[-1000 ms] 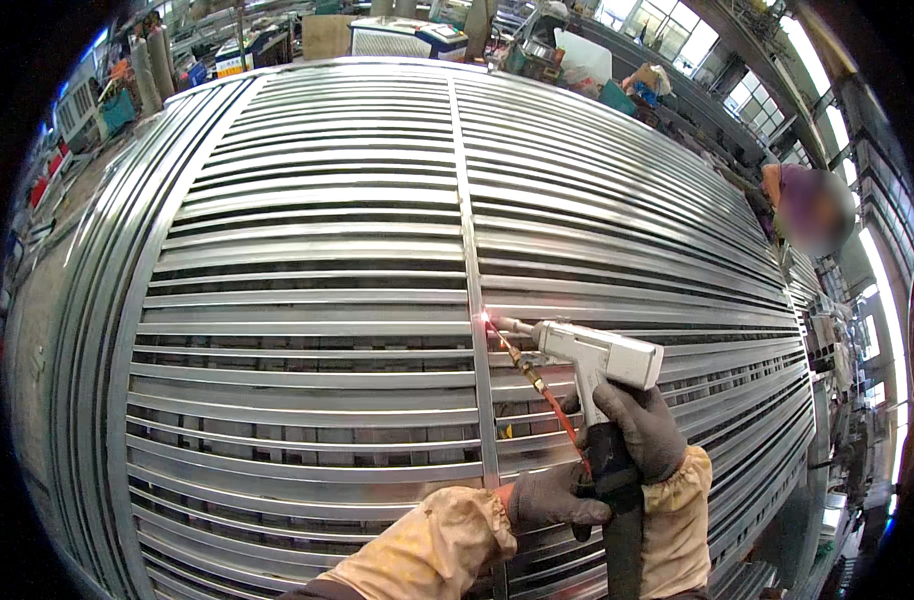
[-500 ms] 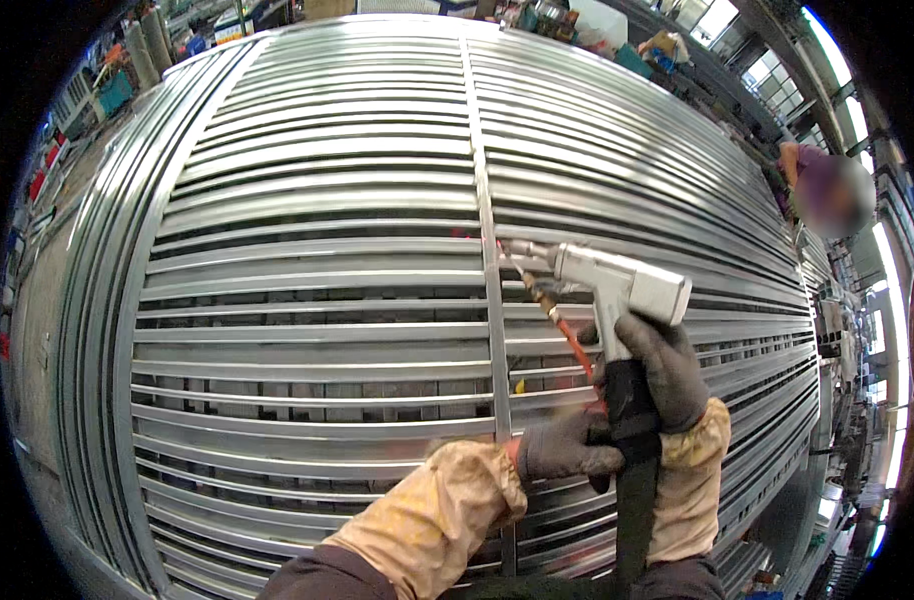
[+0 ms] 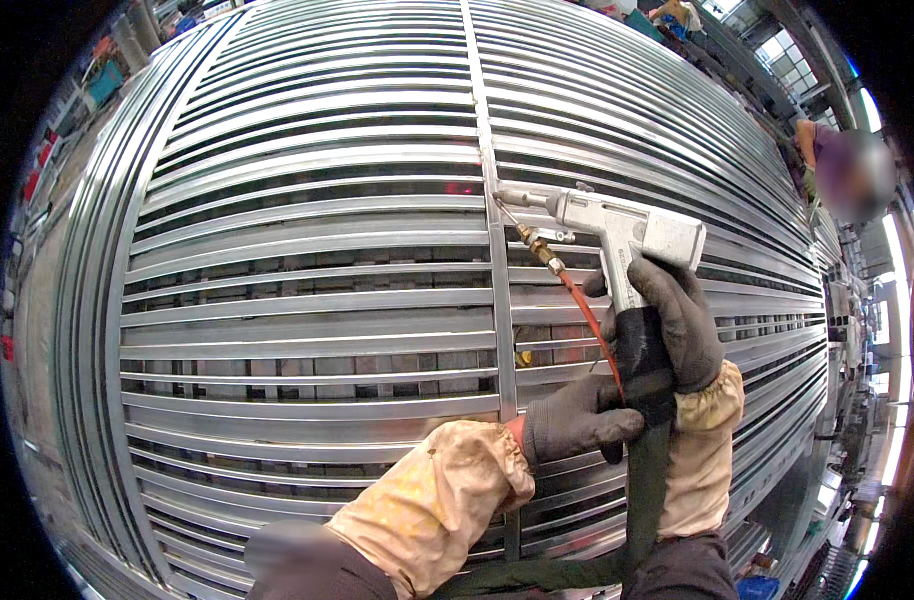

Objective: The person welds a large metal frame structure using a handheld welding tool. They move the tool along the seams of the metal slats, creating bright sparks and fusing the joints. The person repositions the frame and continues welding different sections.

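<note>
My right hand, in a dark grey glove, is wrapped round the handle of a silver handheld laser welding gun. The gun's nozzle points left, with its tip at the middle bar of a large metal slatted panel. A brass-fitted wire feeder with an orange tube runs under the nozzle to the same spot. Below the handle, my gloved left hand closes on the gun's dark sheathed cable; some of its fingers are hidden. A small red light spot shows left of the nozzle tip.
The slatted panel fills most of the view, with dark gaps between its slats. Another person in a purple top is at the far right edge. A blue-green container stands at the far left. The cable runs down between my forearms.
The view has tilted, so the panel and gun sit higher in the picture. The nozzle tip has shifted slightly farther along the middle bar. Both hands keep their hold.
</note>
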`<state>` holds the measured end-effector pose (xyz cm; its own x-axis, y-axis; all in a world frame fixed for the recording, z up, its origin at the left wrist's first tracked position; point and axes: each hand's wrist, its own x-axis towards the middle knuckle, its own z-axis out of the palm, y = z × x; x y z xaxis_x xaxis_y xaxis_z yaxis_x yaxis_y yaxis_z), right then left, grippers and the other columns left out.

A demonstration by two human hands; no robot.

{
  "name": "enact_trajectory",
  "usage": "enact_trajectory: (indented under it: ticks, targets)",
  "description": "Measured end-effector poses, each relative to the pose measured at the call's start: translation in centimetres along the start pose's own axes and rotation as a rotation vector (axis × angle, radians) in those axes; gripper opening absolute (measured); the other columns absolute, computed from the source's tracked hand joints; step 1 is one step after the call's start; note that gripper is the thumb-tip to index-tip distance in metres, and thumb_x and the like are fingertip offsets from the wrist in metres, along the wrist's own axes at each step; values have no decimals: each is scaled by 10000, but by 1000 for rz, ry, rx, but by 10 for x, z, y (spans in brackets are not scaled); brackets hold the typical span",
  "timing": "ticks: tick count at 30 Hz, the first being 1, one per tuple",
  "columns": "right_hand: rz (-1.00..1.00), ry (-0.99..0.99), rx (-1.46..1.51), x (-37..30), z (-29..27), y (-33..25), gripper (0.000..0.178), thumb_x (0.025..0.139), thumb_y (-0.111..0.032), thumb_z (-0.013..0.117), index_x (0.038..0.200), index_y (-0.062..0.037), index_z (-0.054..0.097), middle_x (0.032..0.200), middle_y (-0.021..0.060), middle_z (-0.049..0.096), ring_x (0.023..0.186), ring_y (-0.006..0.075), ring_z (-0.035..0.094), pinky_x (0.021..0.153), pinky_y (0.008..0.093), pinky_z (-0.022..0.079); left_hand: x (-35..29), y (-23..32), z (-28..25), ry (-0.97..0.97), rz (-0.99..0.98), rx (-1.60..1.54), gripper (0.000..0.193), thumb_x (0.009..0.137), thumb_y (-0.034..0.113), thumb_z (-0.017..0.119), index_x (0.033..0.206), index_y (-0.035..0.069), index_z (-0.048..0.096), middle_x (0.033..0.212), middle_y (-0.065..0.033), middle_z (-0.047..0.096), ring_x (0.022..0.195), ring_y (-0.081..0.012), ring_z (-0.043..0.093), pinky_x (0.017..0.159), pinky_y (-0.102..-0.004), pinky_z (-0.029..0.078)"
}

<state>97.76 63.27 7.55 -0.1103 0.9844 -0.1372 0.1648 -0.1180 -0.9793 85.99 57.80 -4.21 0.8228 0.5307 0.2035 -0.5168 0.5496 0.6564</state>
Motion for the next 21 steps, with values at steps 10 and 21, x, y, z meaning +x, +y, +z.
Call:
enact_trajectory:
  ticks: [10,21]
  targets:
    - [-61,-15,-8,8,-4,12,372,944,-253,641,1185,20,565,916,115,702,621,160,669,518,265,542,0,-2,-2,52,-69,-31,578,896,450,665,1240,-1,554,1048,-40,632,837,-99,587,682,-259,497]
    - [59,-7,73,7,-5,11,405,946,-279,636,1197,30,557,920,121,695,636,171,674,532,277,552,2,-1,3,91,33,-43,431,908,386,671,1128,19,620,883,-5,629,697,-74,572,563,-237,483]
